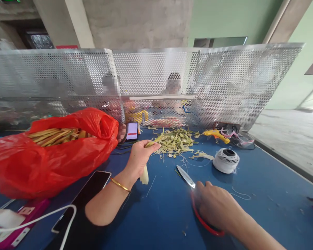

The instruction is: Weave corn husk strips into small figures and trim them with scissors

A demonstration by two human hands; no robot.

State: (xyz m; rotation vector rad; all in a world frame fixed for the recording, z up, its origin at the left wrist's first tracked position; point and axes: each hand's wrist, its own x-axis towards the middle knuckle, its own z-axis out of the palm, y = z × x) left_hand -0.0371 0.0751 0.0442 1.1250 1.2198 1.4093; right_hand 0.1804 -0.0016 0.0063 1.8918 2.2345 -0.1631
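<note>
The blue tabletop stands in a room with bare concrete and pale green walls. At its near left edge are a magenta power strip with a white cable and a dark phone, the latter beside the left forearm. The right hand lies over the red handle of the scissors, fingers curled; motion blur prevents telling whether it grips firmly. The blades appear together and point at no material. The left hand pinches 1 pale yellow-green strip between thumb and fingers, its broad end hanging below the palm.

To the left, an open red bag contains longer dry strips. To the right stands a spool of white thread; loose thread ends lie nearby. Beyond the left hand is a heap of short pieces. Progress, as judged: the heap appears worked, 1 strip is in hand, and the bag's stock appears unworked; neither quantity can be counted. Farther right lie a yellow glue gun and clear goggles. A perforated metal partition closes the far side, with at least 2 people behind it.
</note>
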